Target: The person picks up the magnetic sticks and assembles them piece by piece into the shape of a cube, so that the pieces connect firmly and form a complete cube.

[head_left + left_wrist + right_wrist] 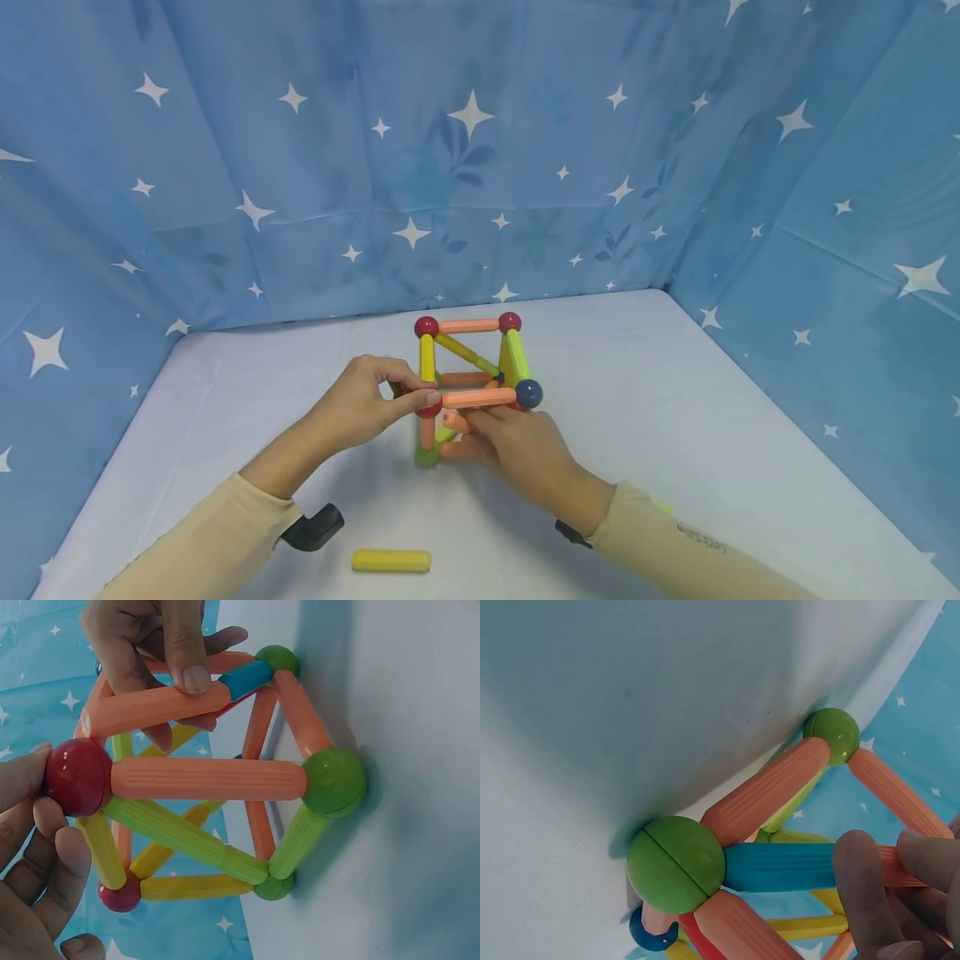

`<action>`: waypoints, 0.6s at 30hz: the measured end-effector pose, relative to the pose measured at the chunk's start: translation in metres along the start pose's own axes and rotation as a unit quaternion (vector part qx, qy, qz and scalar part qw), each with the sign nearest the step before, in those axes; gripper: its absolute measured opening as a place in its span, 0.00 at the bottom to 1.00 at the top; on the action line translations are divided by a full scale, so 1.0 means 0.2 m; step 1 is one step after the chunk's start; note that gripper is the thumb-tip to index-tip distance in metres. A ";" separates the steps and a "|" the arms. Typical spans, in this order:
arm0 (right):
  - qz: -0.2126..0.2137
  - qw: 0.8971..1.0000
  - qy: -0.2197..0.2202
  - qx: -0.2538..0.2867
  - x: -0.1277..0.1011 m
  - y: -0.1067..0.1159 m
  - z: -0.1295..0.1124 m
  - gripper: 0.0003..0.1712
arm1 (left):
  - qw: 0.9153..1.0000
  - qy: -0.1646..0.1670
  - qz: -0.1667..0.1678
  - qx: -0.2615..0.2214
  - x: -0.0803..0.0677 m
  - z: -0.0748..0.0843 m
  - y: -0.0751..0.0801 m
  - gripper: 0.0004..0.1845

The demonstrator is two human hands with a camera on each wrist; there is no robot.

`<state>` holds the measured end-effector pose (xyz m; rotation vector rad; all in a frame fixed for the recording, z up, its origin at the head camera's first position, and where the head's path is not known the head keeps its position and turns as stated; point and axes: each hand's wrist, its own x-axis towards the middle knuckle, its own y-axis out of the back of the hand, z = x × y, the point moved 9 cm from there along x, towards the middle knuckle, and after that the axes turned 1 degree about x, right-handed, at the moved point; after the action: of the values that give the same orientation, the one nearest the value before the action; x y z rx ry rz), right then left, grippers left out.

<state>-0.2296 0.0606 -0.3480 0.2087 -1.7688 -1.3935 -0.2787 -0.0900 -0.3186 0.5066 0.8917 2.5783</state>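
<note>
A cube-like frame of magnetic rods and balls stands on the white table, with red balls and a dark blue ball (528, 393) at its upper corners. My left hand (356, 404) pinches the red ball (79, 778) at the near upper left corner. In the left wrist view, green balls sit at the lower corners. My right hand (525, 450) reaches in under the near top orange rod (480, 398). Its thumb and fingers grip a slanted orange rod (150, 709), joined end to end with a blue rod (780, 866). The blue rod meets a lower green ball (675, 862).
A loose yellow rod (392, 561) lies on the white tabletop (277, 375) near the front, between the forearms. A blue star-patterned curtain (322, 167) rises behind and on both sides. A small yellow-green piece (663, 506) peeks out behind the right sleeve.
</note>
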 end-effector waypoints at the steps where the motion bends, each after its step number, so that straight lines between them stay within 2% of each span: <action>1: 0.001 1.000 0.001 -0.009 0.00 0.00 0.00 0.23 | 1.000 -0.002 0.003 0.001 0.00 0.00 0.00 0.02; 5: -0.001 0.999 0.003 -0.038 0.00 -0.01 -0.02 0.23 | 1.000 -0.014 0.020 0.001 -0.02 0.00 0.00 0.03; 12: -0.011 0.999 -0.003 -0.050 0.01 -0.02 -0.02 0.22 | 0.997 -0.060 0.055 -0.005 -0.04 0.02 0.02 0.02; 18: -0.008 0.999 -0.009 -0.044 0.04 -0.02 -0.02 0.30 | 0.995 -0.077 0.068 -0.002 -0.04 0.01 0.03 0.03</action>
<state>-0.2327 0.0508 -0.3479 0.1646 -1.7193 -1.4860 -0.2717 -0.0965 -0.3149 0.7789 0.8254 2.6176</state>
